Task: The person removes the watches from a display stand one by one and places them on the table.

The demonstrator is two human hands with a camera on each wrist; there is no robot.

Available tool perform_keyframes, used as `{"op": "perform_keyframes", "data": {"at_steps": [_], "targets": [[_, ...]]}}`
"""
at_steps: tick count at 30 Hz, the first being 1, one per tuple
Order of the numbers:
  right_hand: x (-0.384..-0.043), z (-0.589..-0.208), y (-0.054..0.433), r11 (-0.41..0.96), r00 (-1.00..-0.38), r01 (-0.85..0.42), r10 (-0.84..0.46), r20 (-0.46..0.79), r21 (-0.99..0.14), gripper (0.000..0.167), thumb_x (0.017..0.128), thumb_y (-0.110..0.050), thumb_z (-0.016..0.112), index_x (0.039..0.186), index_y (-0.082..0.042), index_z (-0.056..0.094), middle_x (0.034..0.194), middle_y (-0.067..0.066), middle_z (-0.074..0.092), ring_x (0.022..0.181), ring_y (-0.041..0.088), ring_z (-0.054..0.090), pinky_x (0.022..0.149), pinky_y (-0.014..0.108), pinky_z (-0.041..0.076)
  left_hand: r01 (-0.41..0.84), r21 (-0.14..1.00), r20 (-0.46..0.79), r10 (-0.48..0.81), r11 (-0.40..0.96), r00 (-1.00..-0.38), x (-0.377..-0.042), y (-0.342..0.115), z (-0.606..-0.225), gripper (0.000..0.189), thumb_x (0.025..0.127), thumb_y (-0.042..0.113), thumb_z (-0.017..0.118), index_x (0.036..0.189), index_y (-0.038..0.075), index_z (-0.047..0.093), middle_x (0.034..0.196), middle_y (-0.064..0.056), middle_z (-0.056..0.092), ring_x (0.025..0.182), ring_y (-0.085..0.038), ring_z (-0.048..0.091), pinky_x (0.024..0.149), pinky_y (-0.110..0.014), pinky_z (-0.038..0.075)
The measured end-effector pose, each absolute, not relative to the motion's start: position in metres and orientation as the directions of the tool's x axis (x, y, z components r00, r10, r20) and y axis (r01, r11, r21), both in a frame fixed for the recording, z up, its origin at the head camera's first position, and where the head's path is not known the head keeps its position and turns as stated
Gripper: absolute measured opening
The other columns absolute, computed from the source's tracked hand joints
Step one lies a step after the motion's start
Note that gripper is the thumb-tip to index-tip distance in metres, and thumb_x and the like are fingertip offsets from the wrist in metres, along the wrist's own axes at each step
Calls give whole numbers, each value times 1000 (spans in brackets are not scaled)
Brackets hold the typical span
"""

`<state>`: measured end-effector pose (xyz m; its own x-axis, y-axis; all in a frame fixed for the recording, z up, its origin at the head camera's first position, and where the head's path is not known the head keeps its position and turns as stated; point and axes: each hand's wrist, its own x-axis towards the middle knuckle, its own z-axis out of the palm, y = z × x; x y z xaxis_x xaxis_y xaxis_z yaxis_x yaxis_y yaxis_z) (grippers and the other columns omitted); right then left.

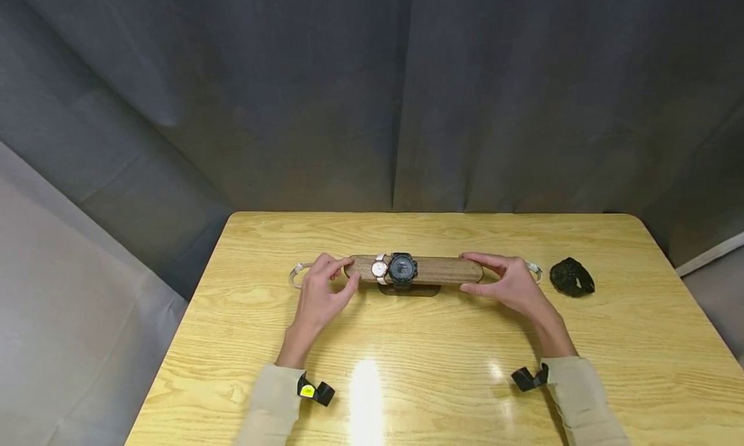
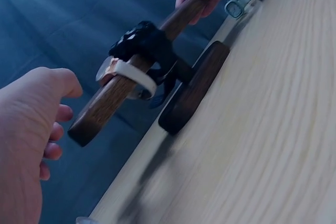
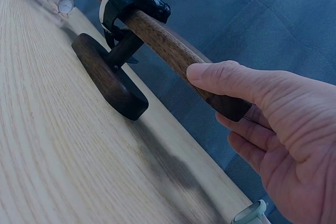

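Note:
A dark wooden watch stand (image 1: 442, 270) has a long rounded bar on a short post above a wooden base (image 3: 107, 77). Strapped round the bar, left of its middle, are a small white-strapped watch (image 1: 379, 269) and a bulky black watch (image 1: 403, 268). My right hand (image 1: 506, 278) grips the bar's right end, thumb on the near side and fingers beyond. At the left end is my left hand (image 1: 322, 288), thumb and fingers loosely spread; the left wrist view shows a gap between that hand and the bar.
On the wooden table (image 1: 430, 368), a pale watch (image 1: 296, 273) lies behind my left hand. A light green watch (image 1: 533, 269), partly hidden, lies beyond my right hand, with another black watch (image 1: 572, 277) farther right. A dark curtain (image 1: 325, 110) hangs behind the table.

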<state>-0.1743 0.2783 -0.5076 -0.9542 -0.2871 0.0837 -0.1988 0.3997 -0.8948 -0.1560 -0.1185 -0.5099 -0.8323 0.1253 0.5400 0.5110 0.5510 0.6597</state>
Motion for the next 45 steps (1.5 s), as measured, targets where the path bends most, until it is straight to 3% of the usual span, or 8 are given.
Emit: {"op": "perform_keyframes", "data": {"at_steps": [9, 16, 24, 39, 45], "targets": [[-175, -509, 279, 384, -948, -222, -299, 106, -896, 57, 84, -21, 90, 138, -17, 70, 138, 6, 69, 139, 29, 54, 86, 35, 52, 538, 564, 564, 184, 626, -805, -154, -102, -509, 34, 88, 28, 84, 110, 4, 78, 82, -6, 59, 74, -29, 57, 69, -32, 47], [-174, -507, 279, 389, -955, -184, -288, 70, -903, 58, 84, -25, 91, 138, -18, 70, 139, 6, 68, 142, 29, 51, 90, 35, 52, 510, 507, 565, 179, 695, -805, -154, -91, -506, 38, 84, 39, 86, 108, 10, 79, 83, -3, 60, 75, -22, 55, 74, -33, 45], [-173, -505, 279, 390, -956, -179, -287, 65, -903, 59, 84, -26, 91, 139, -17, 69, 140, 5, 67, 143, 28, 51, 93, 35, 52, 464, 471, 584, 129, 750, -801, -153, -79, -507, 46, 80, 50, 86, 107, 13, 79, 80, 0, 59, 76, -15, 51, 70, -32, 42], [-173, -506, 278, 385, -955, -182, -288, 69, -905, 59, 84, -25, 91, 139, -18, 69, 140, 5, 68, 142, 28, 51, 89, 35, 50, 406, 519, 586, 33, 752, -810, -150, -64, -504, 31, 78, 33, 86, 98, 11, 78, 77, 0, 59, 73, -16, 52, 67, -31, 45], [-173, -505, 277, 384, -955, -182, -288, 70, -905, 59, 84, -25, 91, 138, -17, 70, 140, 5, 68, 142, 28, 52, 103, 23, 49, 390, 529, 587, 8, 754, -810, -151, -62, -504, 28, 76, 30, 85, 96, 11, 78, 76, 1, 57, 73, -16, 51, 66, -31, 45]]}}
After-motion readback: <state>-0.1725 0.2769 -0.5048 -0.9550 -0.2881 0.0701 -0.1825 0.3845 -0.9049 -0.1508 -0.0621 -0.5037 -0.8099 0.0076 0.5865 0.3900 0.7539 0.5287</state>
